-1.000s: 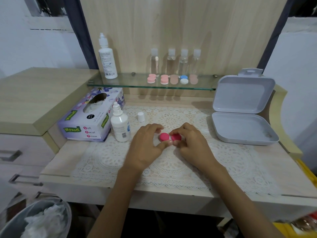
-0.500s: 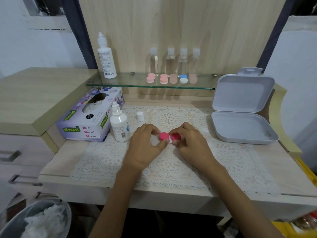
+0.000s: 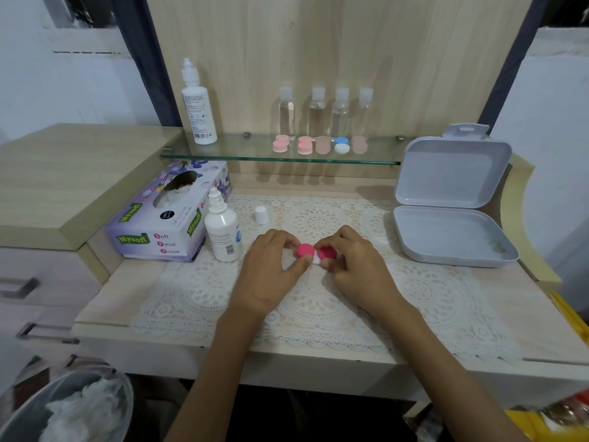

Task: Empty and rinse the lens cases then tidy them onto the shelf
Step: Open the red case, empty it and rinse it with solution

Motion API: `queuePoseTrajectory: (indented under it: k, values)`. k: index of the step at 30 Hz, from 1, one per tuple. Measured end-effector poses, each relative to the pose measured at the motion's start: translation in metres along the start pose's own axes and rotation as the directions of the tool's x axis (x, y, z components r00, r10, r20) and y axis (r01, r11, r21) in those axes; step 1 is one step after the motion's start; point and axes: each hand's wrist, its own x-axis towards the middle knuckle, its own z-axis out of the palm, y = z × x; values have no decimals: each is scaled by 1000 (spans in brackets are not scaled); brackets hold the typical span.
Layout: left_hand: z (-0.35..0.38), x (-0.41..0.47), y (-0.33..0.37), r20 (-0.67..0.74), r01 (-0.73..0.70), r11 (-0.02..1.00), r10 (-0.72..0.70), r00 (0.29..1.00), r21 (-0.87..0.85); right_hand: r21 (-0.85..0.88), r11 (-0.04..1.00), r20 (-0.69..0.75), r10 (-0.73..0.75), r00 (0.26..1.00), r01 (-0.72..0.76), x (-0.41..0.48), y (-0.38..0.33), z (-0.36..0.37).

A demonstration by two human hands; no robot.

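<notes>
L hand (image 3: 271, 269) pinches pink lens case (image 3: 314, 252) by left cap (image 3: 305, 250), steadying it on lace mat (image 3: 318, 311). R hand (image 3: 357, 271) grips right cap (image 3: 328, 252), prob. to turn it.

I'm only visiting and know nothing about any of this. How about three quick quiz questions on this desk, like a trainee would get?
1. True or false: the white box on the right has its lid open.
2. What do the left hand and the right hand both pinch?
A) the tissue box
B) the pink lens case
C) the tall bottle
3. How many clear bottles stand at the back of the glass shelf?

Key: 1 true; 2 B; 3 four.
</notes>
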Motion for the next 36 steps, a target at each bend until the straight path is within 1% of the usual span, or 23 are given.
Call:
queuePoseTrajectory:
  k: [3,7,11,15,18,23,29,33,36]
  values:
    - [-1,-1,0,27,-14,1000,14,1000,2,3,1000,2,0,1000,0,0,0,0]
    - [0,-1,-2,98,-90,992,81,992,85,15,1000,3,-9,1000,9,0,1,0]
    - [1,0,-5,72,-92,993,87,994,72,24,1000,3,-10,1000,10,0,1,0]
    - [1,0,-4,48,-61,997,59,997,39,24,1000,9,-4,1000,4,0,2,1]
    - [1,0,-2,49,-50,997,47,998,66,17,1000,9,-10,1000,9,0,2,1]
    - [0,-1,-3,67,-96,991,90,994,88,9,1000,16,-4,1000,4,-1,1,1]
    - [-1,0,-1,45,-63,996,60,997,59,2,1000,19,2,1000,-2,-1,2,0]
    - [-2,1,-2,-38,3,1000,-2,999,20,16,1000,18,-1,1000,1,-1,2,0]
    - [-2,1,-4,-76,66,995,-60,995,69,12,1000,14,-4,1000,4,-1,2,0]
